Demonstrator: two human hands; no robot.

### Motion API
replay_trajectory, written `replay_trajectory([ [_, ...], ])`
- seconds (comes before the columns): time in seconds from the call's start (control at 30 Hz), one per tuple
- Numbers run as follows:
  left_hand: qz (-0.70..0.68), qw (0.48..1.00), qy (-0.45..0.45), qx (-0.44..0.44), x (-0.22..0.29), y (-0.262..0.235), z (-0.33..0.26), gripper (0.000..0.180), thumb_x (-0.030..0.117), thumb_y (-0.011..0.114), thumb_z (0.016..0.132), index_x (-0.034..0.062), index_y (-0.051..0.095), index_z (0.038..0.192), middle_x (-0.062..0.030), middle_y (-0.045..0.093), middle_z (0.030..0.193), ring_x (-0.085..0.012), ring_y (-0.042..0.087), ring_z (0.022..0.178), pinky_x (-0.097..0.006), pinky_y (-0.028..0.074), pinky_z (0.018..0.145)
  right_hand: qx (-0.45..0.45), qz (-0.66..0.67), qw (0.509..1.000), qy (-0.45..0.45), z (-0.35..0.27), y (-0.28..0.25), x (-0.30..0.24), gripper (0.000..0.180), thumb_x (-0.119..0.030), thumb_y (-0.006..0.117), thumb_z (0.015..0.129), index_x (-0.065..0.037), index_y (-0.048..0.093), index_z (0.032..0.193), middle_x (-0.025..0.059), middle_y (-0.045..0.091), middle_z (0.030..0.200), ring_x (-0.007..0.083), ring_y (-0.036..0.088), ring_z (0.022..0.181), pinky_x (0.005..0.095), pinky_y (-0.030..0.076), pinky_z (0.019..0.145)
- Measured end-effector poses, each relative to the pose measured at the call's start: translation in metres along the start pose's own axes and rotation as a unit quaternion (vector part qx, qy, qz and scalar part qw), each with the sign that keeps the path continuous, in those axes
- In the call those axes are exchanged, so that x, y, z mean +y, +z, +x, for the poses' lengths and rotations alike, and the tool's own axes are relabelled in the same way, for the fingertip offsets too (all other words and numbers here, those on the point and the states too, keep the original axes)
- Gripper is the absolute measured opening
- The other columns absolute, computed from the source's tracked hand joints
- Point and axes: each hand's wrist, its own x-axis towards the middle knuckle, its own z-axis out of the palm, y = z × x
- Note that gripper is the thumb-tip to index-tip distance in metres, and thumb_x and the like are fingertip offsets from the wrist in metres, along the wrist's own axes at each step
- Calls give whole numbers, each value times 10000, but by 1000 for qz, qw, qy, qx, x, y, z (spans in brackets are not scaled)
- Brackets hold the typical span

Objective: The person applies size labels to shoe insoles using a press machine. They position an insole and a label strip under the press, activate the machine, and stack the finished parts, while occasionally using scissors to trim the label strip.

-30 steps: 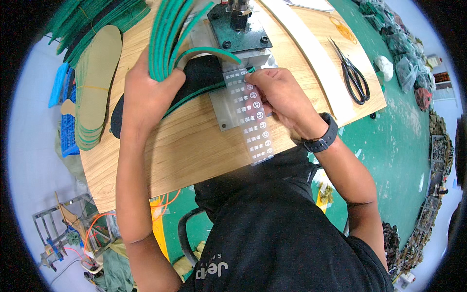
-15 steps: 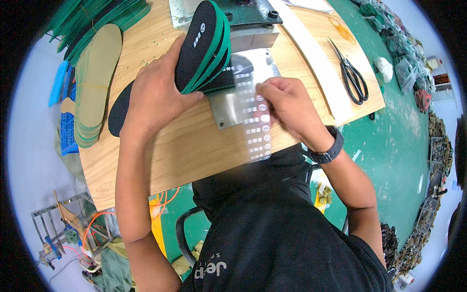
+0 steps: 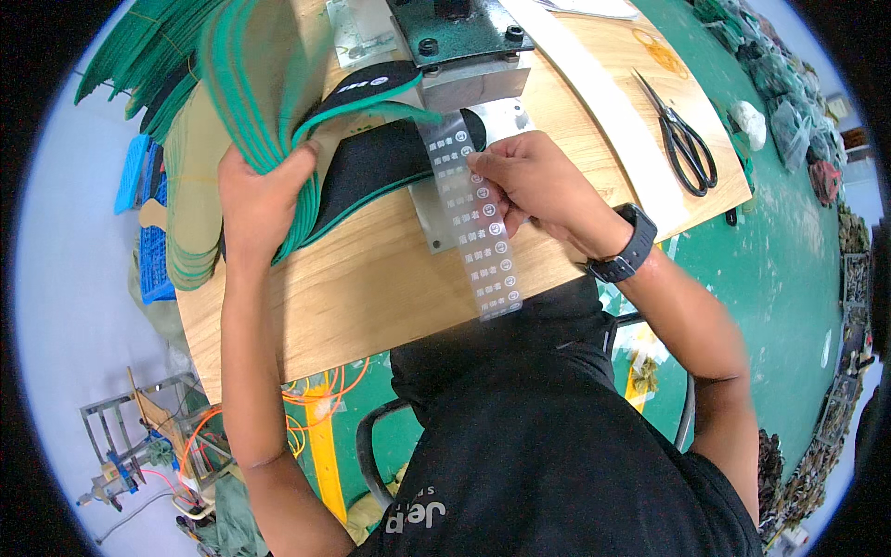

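From my remote view, I see a blue crate [image 3: 156, 252] just beyond the worktop's [image 3: 320, 311] left edge and a green-edged pile [image 3: 139, 65] at its far left corner. Nearer along that left edge lies a banded tan stack [image 3: 192, 158], its end overhanging. Beside it I have the left hand [image 3: 260, 204] gripping a thick bundle of insoles [image 3: 243, 88], raised and partly blurred, thumb across its lower end. From there a single insole [image 3: 371, 85], black with a green edge, curls up to the right. Under it a flat insole [image 3: 376, 153] lies with its right part over a metal plate [image 3: 429, 221]. The black-and-silver press [image 3: 464, 42] stands toward the worktop's far edge. A clear film strip [image 3: 481, 223] with white print crosses the flat insole's right end and reaches the near edge; I have the right hand [image 3: 531, 186] pinching it between thumb and fingers, a black watch [image 3: 631, 246] on that wrist. Further right run a long white band [image 3: 603, 102], then yellow rubber bands [image 3: 659, 53] and black scissors [image 3: 685, 148] near the right corner.
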Motion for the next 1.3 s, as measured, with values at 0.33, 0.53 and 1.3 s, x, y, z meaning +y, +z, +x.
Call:
replay_trajectory([
  [0.33, 23, 1000, -10, 3, 7, 5, -3, 224, 147, 678, 745, -12, 620, 891, -25, 632, 770, -75, 531, 697, -251, 454, 691, 37, -30, 998, -26, 4, 2, 0, 287, -154, 539, 910, 71, 574, 735, 111, 577, 575, 171, 595, 447, 271, 491, 354],
  [0.53, 6, 1000, 13, 17, 8, 7, -6, 231, 166, 674, 738, -13, 618, 872, -30, 626, 749, -83, 520, 678, -255, 454, 692, 45, -70, 996, -42, 7, 3, 1, 295, -160, 553, 906, 55, 587, 708, 107, 592, 569, 150, 582, 431, 250, 469, 353],
  [1.3, 120, 991, 54, -38, 7, 17, -10, 524, 239, 697, 690, -1, 568, 1137, -134, 639, 835, -206, 597, 738, -307, 478, 722, 46, -47, 996, -56, 9, 1, 7, 305, -216, 568, 920, -30, 586, 679, 32, 556, 525, 68, 488, 379, 188, 369, 319],
])
